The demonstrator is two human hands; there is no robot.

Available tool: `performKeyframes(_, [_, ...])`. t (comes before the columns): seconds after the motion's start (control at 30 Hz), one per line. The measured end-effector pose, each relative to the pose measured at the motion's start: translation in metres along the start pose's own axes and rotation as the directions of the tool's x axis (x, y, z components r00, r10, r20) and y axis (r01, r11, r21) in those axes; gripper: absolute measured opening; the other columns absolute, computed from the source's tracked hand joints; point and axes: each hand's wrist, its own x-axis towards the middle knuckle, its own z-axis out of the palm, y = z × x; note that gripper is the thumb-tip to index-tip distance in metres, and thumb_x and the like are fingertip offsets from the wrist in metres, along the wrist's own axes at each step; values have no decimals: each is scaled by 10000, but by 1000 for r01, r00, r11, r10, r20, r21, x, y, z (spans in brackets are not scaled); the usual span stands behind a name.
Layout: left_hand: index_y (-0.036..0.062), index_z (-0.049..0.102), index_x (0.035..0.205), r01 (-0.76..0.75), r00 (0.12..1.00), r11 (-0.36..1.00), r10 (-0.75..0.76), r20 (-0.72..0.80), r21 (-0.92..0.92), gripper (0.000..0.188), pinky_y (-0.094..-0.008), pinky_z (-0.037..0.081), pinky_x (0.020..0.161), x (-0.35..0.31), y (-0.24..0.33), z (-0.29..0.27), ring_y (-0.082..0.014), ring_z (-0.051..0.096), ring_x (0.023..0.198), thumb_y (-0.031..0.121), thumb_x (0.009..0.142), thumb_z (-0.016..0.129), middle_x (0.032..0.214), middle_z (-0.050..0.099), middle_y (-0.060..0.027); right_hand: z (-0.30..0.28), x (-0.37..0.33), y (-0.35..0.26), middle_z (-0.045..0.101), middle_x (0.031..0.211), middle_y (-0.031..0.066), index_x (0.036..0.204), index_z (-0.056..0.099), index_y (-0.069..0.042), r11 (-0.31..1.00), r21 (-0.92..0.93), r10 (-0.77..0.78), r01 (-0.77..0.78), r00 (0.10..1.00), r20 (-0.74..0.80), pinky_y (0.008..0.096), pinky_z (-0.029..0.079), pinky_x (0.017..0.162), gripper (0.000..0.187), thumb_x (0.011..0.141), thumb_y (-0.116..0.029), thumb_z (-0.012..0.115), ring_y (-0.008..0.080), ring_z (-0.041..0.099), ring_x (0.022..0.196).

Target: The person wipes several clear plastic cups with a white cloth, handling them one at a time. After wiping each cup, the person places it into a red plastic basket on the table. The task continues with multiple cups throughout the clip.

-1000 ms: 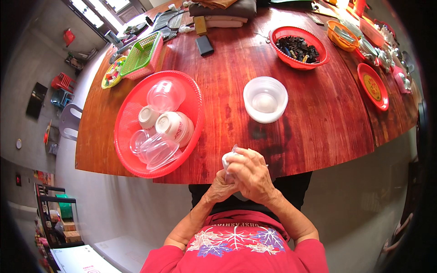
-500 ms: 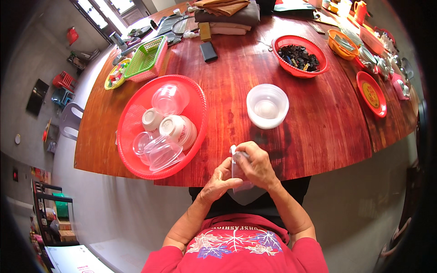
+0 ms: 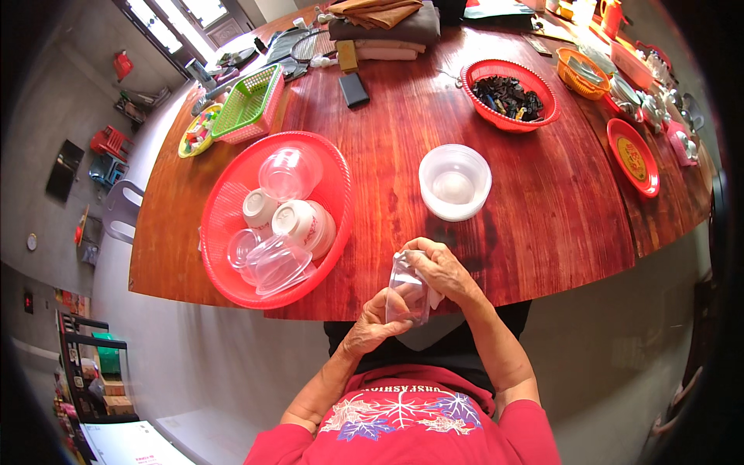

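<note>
Between my hands, at the table's near edge, is a clear plastic container (image 3: 401, 275), tilted. My left hand (image 3: 377, 324) grips its lower end from the left. At the upper right, my right hand (image 3: 439, 270) is closed on a white cloth (image 3: 435, 297) and presses it against the container's rim; most of the cloth is hidden by the fingers. Beyond my hands stands a stack of clear plastic bowls (image 3: 455, 183). To the left, a large red plastic basket (image 3: 338, 225) holds upturned white cups (image 3: 293, 220) and several clear plastic containers (image 3: 280, 265).
A red basket of dark small pieces (image 3: 545, 116) stands at the far right, near a red plate (image 3: 633, 158) and an orange basket (image 3: 583, 75). Far left is a green basket (image 3: 246, 101). A dark phone-like block (image 3: 353, 90) lies near folded cloths (image 3: 385, 29).
The container has turned so more of its clear side shows. My right hand has shifted slightly right and down with the cloth, and my left hand has moved a little lower.
</note>
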Motion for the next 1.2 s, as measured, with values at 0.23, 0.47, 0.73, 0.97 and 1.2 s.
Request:
performKeyframes(0.23, [122, 503, 1005, -134, 975, 945, 72, -209, -297, 179, -254, 482, 751, 7, -7, -10, -142, 590, 1010, -20, 909, 555, 1228, 575, -53, 36, -15, 2, 622, 1053, 107, 1149, 560, 7, 882, -113, -461, 458, 786, -412, 293, 486, 808, 213, 940, -22, 525, 175, 594, 937])
performKeyframes(0.47, [167, 475, 1326, -177, 984, 816, 142, -107, -550, 435, -419, 487, 975, 20, -4, -4, -245, 529, 1224, 253, 928, 628, 1361, 519, -93, 55, -59, 5, 593, 1242, 158, 1100, 612, -39, 496, -559, -789, 664, 613, 28, 440, 387, 1051, 294, 810, 6, 623, 341, 502, 1270])
performKeyframes(0.73, [159, 398, 1415, -44, 979, 724, -106, -175, -688, 430, -487, 413, 1065, 20, 13, 11, -324, 463, 1297, 251, 1004, 485, 1420, 462, -97, 32, -35, -21, 554, 1034, 112, 1066, 650, -80, 687, -603, -685, 405, 639, -351, 380, 402, 846, 310, 762, -50, 700, 269, 503, 954])
performKeyframes(0.97, [174, 578, 1281, -135, 983, 689, 3, -183, -712, 305, -641, 317, 1073, 16, -3, -14, -402, 325, 1378, 249, 1005, 472, 1491, 392, -102, 32, -45, -7, 523, 980, 117, 1070, 620, -27, 851, -357, -516, 385, 738, -436, 327, 488, 723, 283, 800, 55, 651, 248, 562, 877])
performKeyframes(1.2, [156, 504, 1346, -111, 967, 814, -44, -252, -570, 357, -507, 457, 1015, 22, 5, 4, -380, 450, 1302, 266, 1007, 481, 1467, 426, -98, 37, -61, -20, 606, 934, 113, 983, 641, -51, 597, -556, -771, 579, 606, -197, 388, 484, 743, 267, 732, 6, 711, 296, 573, 853])
